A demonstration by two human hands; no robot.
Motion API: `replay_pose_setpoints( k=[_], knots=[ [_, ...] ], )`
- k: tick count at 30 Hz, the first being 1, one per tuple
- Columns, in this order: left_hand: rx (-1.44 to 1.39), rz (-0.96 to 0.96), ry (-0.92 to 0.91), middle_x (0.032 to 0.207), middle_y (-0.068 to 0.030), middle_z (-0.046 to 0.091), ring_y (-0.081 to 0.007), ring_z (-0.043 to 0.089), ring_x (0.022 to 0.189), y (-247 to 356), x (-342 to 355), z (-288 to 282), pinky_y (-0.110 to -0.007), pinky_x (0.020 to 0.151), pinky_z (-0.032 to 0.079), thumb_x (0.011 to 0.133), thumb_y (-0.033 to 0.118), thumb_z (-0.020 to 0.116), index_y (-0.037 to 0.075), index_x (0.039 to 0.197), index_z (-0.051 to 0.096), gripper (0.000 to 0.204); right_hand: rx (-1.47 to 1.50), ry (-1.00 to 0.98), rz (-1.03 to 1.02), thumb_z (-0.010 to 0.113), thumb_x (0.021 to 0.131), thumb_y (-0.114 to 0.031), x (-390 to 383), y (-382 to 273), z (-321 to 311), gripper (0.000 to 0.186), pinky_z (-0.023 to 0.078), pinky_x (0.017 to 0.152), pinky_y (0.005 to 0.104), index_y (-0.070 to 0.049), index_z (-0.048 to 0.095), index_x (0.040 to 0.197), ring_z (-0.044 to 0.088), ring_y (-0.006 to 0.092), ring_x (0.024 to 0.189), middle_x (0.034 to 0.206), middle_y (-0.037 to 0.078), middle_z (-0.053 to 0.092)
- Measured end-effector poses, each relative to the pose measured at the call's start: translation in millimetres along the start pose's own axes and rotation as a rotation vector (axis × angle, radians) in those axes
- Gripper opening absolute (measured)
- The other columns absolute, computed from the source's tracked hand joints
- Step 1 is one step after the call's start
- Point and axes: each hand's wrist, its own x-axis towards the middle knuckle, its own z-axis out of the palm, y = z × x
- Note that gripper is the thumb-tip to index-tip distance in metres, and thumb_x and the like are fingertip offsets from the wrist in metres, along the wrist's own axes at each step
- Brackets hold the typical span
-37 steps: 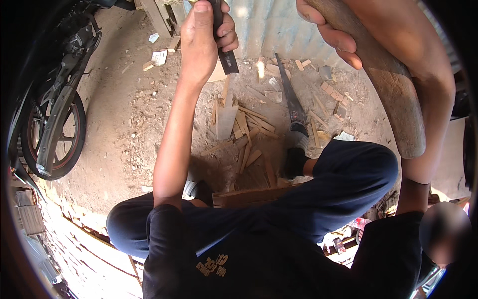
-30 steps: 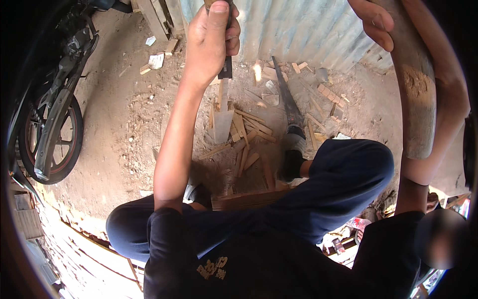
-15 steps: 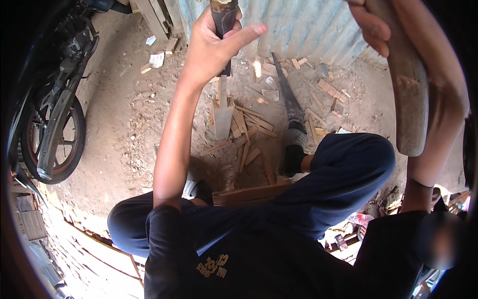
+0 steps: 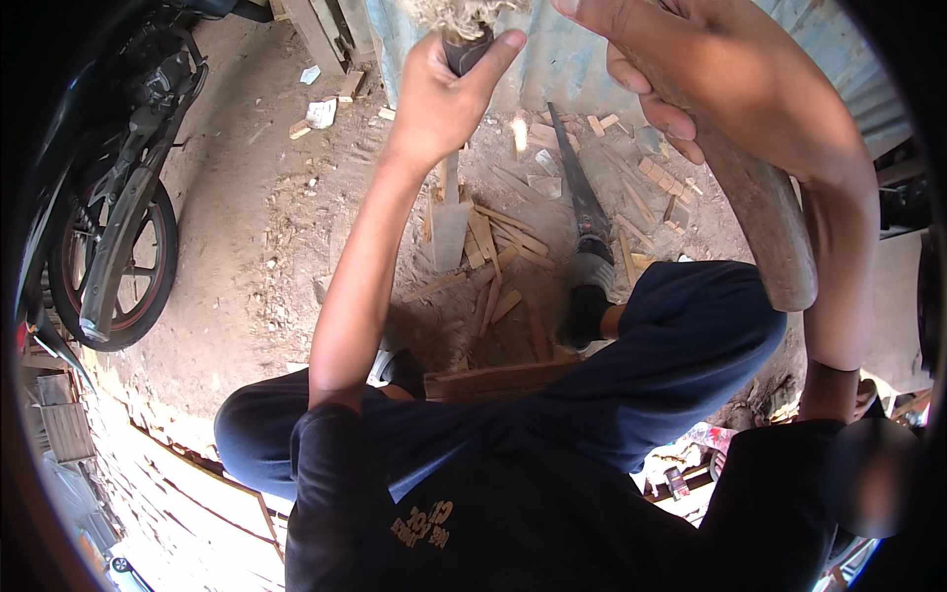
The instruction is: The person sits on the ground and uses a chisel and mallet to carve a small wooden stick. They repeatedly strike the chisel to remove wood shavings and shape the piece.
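My left hand (image 4: 439,104) is wrapped round the dark handle (image 4: 466,54) of a chisel held upright. The handle's top (image 4: 462,14) is pale and frayed. Below my fist the chisel's metal shank runs down to a wide flat blade (image 4: 451,237), over scattered wood pieces. To the right, my right hand (image 4: 671,74) grips a thick wooden club (image 4: 760,217), raised close to the chisel's top. The club's rounded end hangs beside my forearm; its other end is hidden by my hand or out of view.
Split wood strips (image 4: 508,242) lie on the dirt ground between my feet. A dark tapering tool (image 4: 572,163) lies by my right foot. A wooden block (image 4: 498,382) is in front of me. A corrugated metal wall (image 4: 552,59) stands ahead; a motorcycle (image 4: 128,257) is at left.
My right hand has swung left and inward with the club, toward the chisel's top. More of the frayed handle end shows now. My left hand keeps its grip on the chisel.
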Motion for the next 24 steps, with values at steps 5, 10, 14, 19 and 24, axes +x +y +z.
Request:
replay_pose_setpoints(
  k=[5,10,14,19,24],
  knots=[
    [-0.088,0.047,0.146,0.06,0.0054,0.051,-0.0044,0.045,0.052,0.9,-3.9,10.2,-0.024,0.049,0.037,0.097,0.029,0.066,0.008,0.076,0.057,0.031,0.013,0.011,-0.019,0.048,0.103,-0.038,-19.4,-3.7,0.7,0.043,0.044,0.046,0.0234,0.003,0.055,0.113,0.05,0.0099,0.049,0.064,0.003,0.054],
    [-0.072,0.126,0.17,0.075,-0.0056,0.061,-0.018,0.06,0.067,-5.6,-3.9,10.2,-0.032,0.061,0.048,0.098,0.027,0.059,0.002,0.092,0.059,0.026,0.198,0.198,-0.095,0.051,0.103,-0.038,3.9,42.7,1.0,0.04,0.036,0.036,0.0151,-0.004,0.055,0.124,0.037,0.0033,0.038,0.066,-0.001,0.047],
    [-0.062,0.204,0.162,0.067,-0.0008,0.056,-0.0103,0.049,0.062,-7.2,-2.7,14.2,-0.03,0.061,0.044,0.094,0.031,0.07,0.003,0.091,0.063,0.029,0.041,0.144,0.063,0.053,0.101,-0.04,-1.2,74.6,-0.9,0.045,0.034,0.035,0.0177,-0.003,0.055,0.127,0.037,0.003,0.038,0.067,-0.001,0.048],
    [-0.176,0.25,0.195,0.066,-0.0014,0.055,-0.0113,0.049,0.064,-12.8,1.1,19.8,-0.03,0.062,0.043,0.093,0.034,0.07,0.003,0.092,0.064,0.031,0.099,0.209,0.156,0.053,0.101,-0.04,-1.7,32.1,0.0,0.047,0.038,0.037,0.0179,-0.004,0.053,0.131,0.041,0.0034,0.04,0.069,0.0,0.049],
    [-0.042,0.117,0.097,0.065,-0.0007,0.051,-0.0103,0.046,0.063,-18.5,1.1,14.0,-0.03,0.061,0.042,0.093,0.035,0.07,0.003,0.086,0.064,0.033,0.186,0.36,-0.231,0.053,0.101,-0.04,9.4,15.9,13.5,0.046,0.039,0.04,0.0183,-0.004,0.053,0.13,0.042,0.0031,0.044,0.07,-0.001,0.048]
  ],
)
